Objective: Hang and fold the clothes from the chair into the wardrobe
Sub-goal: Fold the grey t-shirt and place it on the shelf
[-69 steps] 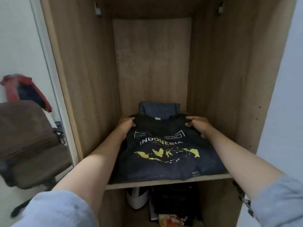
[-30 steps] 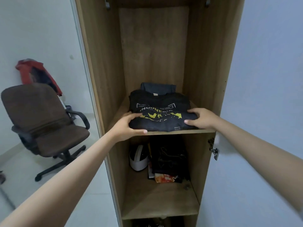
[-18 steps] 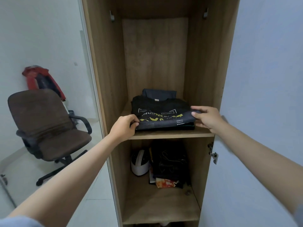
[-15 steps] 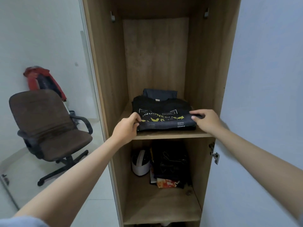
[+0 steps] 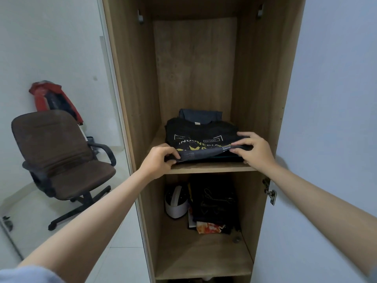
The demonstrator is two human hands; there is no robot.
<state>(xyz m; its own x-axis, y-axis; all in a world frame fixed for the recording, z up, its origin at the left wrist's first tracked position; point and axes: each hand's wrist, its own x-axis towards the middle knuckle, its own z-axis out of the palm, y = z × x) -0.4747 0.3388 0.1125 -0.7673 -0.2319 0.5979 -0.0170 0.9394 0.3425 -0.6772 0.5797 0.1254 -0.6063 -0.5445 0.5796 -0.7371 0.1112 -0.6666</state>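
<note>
Though partly hidden, black tee – yellow print, prob. folded – front hem lifted.

1. A folded black T-shirt lies on the wardrobe shelf.
2. The left hand and right hand pinch its turned-up front edge.
3. A grey garment lies behind it.
4. A brown chair stands to the left.

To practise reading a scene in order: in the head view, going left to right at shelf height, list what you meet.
Brown office chair → left hand gripping the shirt's front hem → black Indonesia T-shirt → right hand on its other corner → wardrobe's right wall.
</note>
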